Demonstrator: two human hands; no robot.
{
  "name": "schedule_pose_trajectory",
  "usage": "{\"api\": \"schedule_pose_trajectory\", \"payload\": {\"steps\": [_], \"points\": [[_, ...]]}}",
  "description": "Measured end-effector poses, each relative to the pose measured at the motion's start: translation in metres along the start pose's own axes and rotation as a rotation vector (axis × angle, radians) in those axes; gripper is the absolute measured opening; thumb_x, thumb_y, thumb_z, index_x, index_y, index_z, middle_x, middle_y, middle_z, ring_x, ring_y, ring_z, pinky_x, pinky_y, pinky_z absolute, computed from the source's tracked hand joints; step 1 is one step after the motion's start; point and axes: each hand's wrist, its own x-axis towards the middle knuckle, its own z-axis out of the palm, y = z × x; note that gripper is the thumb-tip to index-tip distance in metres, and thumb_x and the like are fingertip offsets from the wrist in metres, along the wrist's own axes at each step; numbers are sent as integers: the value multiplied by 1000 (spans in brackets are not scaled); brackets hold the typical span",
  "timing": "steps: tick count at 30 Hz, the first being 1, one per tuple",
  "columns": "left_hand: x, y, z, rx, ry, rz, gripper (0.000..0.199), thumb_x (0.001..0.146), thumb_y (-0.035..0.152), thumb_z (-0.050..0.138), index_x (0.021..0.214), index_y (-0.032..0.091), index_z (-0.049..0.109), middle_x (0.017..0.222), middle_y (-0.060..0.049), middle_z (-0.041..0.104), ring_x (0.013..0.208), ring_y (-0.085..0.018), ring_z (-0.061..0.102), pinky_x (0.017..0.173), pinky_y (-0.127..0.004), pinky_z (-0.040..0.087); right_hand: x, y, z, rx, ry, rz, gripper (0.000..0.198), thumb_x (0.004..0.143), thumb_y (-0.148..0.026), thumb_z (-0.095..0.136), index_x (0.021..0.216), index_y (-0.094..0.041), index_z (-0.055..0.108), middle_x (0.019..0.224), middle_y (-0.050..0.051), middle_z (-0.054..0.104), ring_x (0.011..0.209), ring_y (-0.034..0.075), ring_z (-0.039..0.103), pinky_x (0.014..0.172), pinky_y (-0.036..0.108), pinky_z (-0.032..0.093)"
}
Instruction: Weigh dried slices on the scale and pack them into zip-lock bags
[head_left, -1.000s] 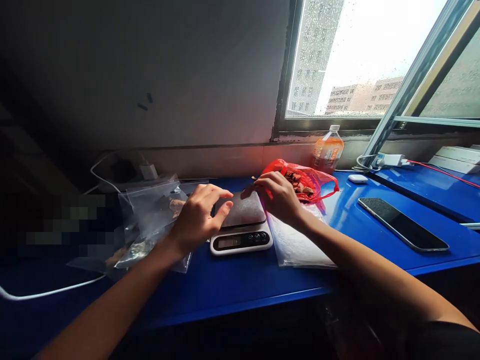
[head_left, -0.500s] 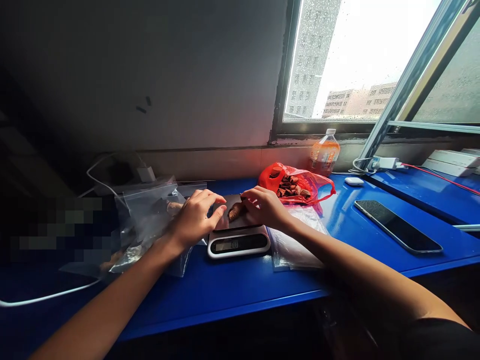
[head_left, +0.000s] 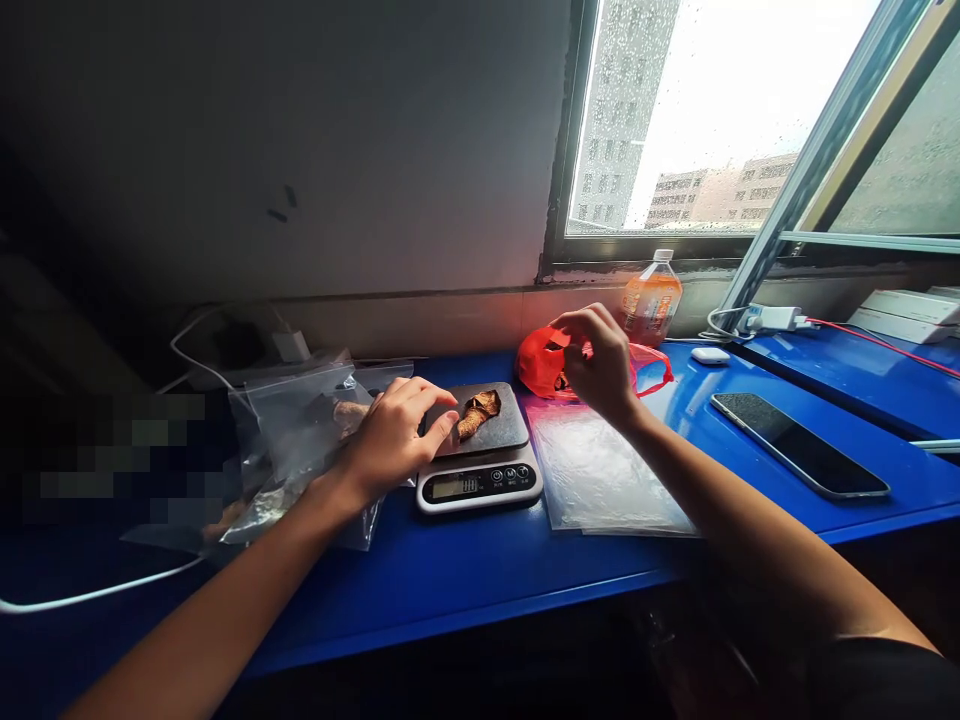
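Observation:
A digital scale [head_left: 480, 487] stands on the blue table, with brown dried pieces [head_left: 478, 414] lying on its grey plate. At the plate's left edge is my left hand [head_left: 401, 435], its thumb and fingers apart with nothing between them. My right hand [head_left: 600, 360] hovers over the red plastic bag [head_left: 536, 365], fingers bent downward and thumb apart from them. It covers most of the bag's opening; a little dark brown content shows beside the fingers. I see nothing held in that hand.
Flat clear plastic bags [head_left: 600, 475] lie right of the scale. Filled zip bags [head_left: 289, 420] crowd the left side. Behind the red bag stands an orange drink bottle [head_left: 651, 300]. A phone [head_left: 799, 443] and a white earphone case [head_left: 710, 356] lie farther right.
My right hand has moved from the scale plate up and right to the red bag, uncovering the dried pieces. My left hand has stayed beside the plate.

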Motion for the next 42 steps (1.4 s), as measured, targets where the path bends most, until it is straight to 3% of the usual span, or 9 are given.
{"api": "schedule_pose_trajectory", "payload": {"steps": [4,11,27,30,33,35,36,38,42], "points": [[0,0,-1,-13,1,-7,24,90,34,49,95,17,65,100,-8,66,102,-27,55,91,-44,45,10,24,-17,-103,124,56,28,62,-3,42,74,-21,59,76,2,58,70,15,56,63,29,44],[0,1,-2,-1,8,-10,22,90,34,50,95,19,65,99,-7,66,103,-26,55,91,-43,45,13,49,-27,-236,150,122,18,65,-9,48,66,-21,62,69,2,56,67,15,52,65,31,41],[-1,3,-9,4,52,4,22,90,34,51,96,19,66,102,-7,66,104,-25,56,92,-41,47,28,24,-44,-190,226,124,20,71,-10,49,62,-22,64,75,4,61,75,17,59,67,32,46],[-1,3,-10,10,58,8,22,90,34,52,96,19,66,102,-6,67,104,-25,57,92,-41,47,28,20,-48,-110,39,156,19,71,-10,50,65,-20,65,75,5,63,72,17,59,66,31,45],[-1,3,-10,15,63,11,21,90,34,52,96,19,67,101,-6,67,103,-25,57,91,-40,47,23,26,-47,-80,-442,169,16,75,-15,52,75,-19,68,74,3,65,65,14,58,61,28,42],[-1,3,-10,15,65,11,21,90,34,52,96,19,67,101,-6,67,103,-25,56,91,-40,47,17,36,-42,-152,-767,109,14,77,-17,54,69,-19,66,66,1,63,57,12,52,56,26,37],[-1,3,-10,12,66,9,21,90,34,52,96,19,67,101,-5,67,104,-25,56,91,-40,46,14,43,-38,-211,-860,68,16,76,-16,53,65,-18,64,62,0,60,54,11,48,54,26,34],[-2,4,-9,7,64,3,21,91,34,52,97,20,67,101,-5,66,105,-24,55,92,-40,46,8,57,-30,-314,-902,2,18,74,-11,52,61,-17,61,59,0,58,53,10,44,54,26,32],[-3,4,-10,-1,55,13,22,91,35,52,97,20,66,101,-6,66,105,-25,55,91,-41,46,-1,76,-14,-371,-808,-11,15,77,-13,54,74,-17,68,74,6,68,67,15,55,65,27,39]]}}
